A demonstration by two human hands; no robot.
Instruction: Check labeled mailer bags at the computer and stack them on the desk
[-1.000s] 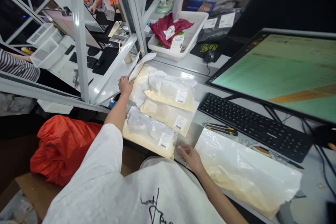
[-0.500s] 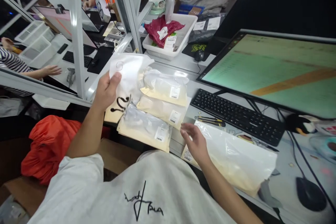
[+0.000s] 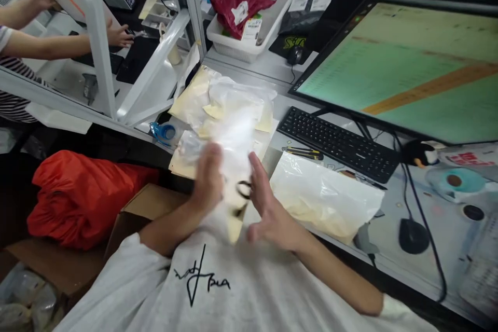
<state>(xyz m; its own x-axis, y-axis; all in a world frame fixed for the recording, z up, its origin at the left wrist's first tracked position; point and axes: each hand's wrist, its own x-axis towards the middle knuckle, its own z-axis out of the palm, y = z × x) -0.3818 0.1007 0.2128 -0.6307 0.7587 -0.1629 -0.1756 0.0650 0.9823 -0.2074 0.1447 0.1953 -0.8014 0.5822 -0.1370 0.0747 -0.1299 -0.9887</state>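
A white plastic bag with black marks (image 3: 238, 151), blurred by motion, is held up in front of my shirt. My left hand (image 3: 208, 179) grips its left side, with the thumb on the near face. Along the bag's right edge is my right hand (image 3: 272, 215), its thumb spread away from the fingers; whether it touches the bag I cannot tell. Behind the bag, on the desk, lie several clear packets with cream backing (image 3: 243, 91), partly hidden by it. A large white package (image 3: 330, 194) lies to the right of my right hand.
A keyboard (image 3: 338, 142), monitor (image 3: 404, 67) and mouse (image 3: 414, 236) occupy the right side. A box cutter (image 3: 302, 153) lies below the keyboard. Farther back is a white basket (image 3: 274, 23). Red fabric (image 3: 78, 202) and a cardboard box (image 3: 150, 207) are left. A co-worker's arms (image 3: 58, 44) show beyond the metal frame.
My left hand has brought the marked bag from the left of the packets to in front of my chest. My right hand has moved left to beside it. The view has tilted down.
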